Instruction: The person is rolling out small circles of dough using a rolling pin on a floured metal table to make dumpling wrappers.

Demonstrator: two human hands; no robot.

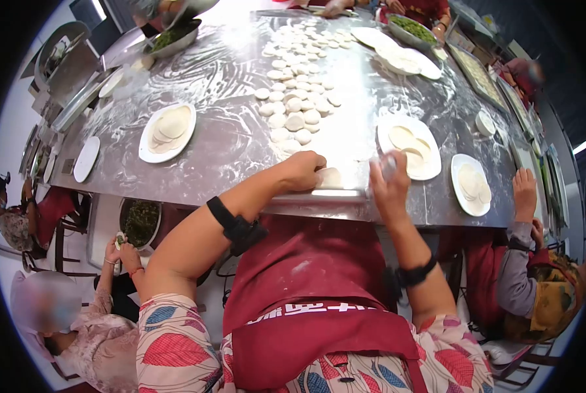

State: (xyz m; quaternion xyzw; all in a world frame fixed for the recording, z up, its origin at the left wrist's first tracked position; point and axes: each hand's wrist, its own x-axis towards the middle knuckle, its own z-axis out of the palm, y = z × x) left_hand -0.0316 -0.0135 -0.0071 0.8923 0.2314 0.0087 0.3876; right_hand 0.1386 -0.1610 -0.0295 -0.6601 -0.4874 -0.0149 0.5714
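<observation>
My left hand [304, 171] is closed at the near edge of the floured metal table [240, 173], its fingertips on the edge of a flat round dough wrapper [331, 177]. To the right, my right hand [391, 187] is raised a little, with bent fingers and some motion blur. A pale, blurred shape shows between its fingers; I cannot make out what it is. Just beyond that hand lies a white plate [432, 169] with several rolled wrappers. Many small flattened dough pieces [294, 122] spread up the table's middle in front of my hands.
More wrappers lie on a plate [147, 149] at left and a plate [460, 196] at right. Bowls of green filling [412, 31] stand at the far side. Co-workers sit close on both sides; one's hands [126, 252] work beside a filling bowl [157, 229].
</observation>
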